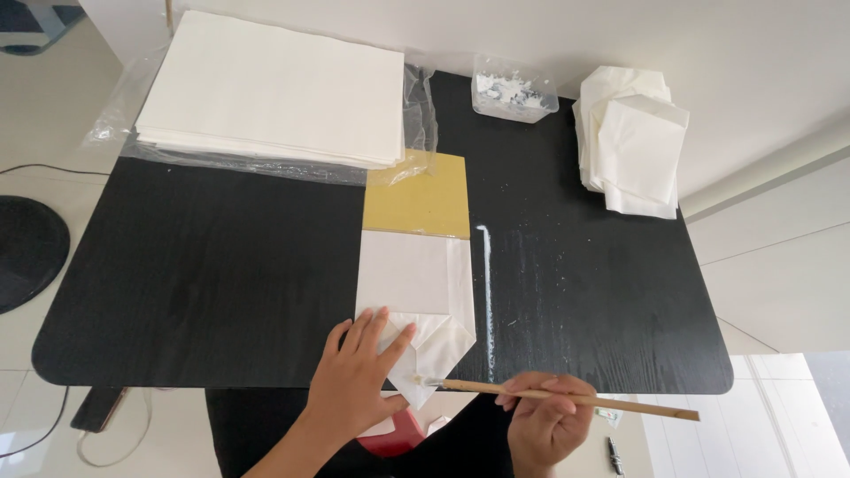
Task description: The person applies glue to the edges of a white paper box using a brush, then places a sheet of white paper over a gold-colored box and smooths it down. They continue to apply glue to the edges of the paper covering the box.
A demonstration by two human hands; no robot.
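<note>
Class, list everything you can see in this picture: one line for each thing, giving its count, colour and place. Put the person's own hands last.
table: one, black, fills the middle of the view
stack of paper sheets: one, white, far left of table, on clear plastic wrap
yellow board: one, centre, its near end under the folded paper
folded paper: one, white, near edge, bottom folded to a point
plastic tub: one, clear, white paste inside, far edge
pile of folded papers: one, white, far right
glue streak: one, white, right of the folded paper
brush: one, wooden handle, tip at the paper's point
left hand: flat on the fold
right hand: holds the brush
</note>
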